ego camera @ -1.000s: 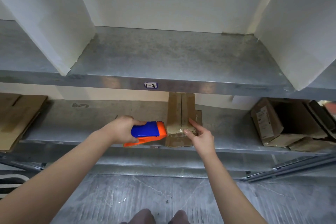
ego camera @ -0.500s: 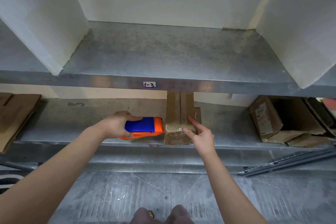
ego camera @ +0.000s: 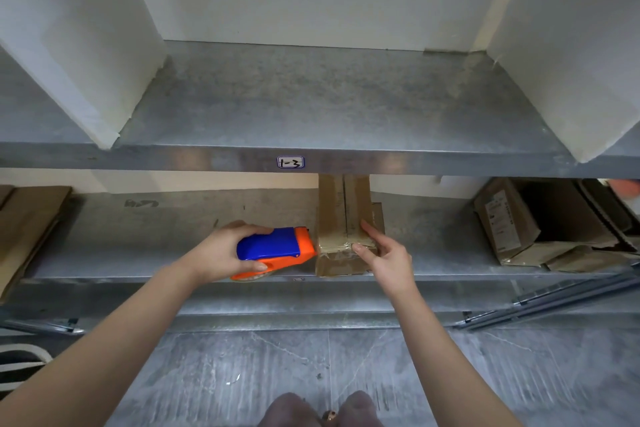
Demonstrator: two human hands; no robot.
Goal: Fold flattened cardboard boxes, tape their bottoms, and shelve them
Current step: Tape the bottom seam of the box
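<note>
Folded box (ego camera: 332, 215) lies on the lower shelf (ego camera: 156, 239), tape (ego camera: 334, 248) over its near end. My left grip (ego camera: 221, 253) curls round the tape dispenser (ego camera: 273, 248) at its side; right grip (ego camera: 386, 258) presses the tape, index finger (ego camera: 369, 231) straight. Taping nearly done, I judge; shelving remains.

Lower shelf (ego camera: 138, 253), galvanised, mid-frame: small cardboard box (ego camera: 341, 218) at centre by the front edge, flattened cardboard (ego camera: 24, 218) far left, torn open boxes (ego camera: 512, 222) far right. Upper shelf (ego camera: 311, 97) carries white dividers (ego camera: 76, 45) left and right; label (ego camera: 290, 162) "1-3" on its front lip.
</note>
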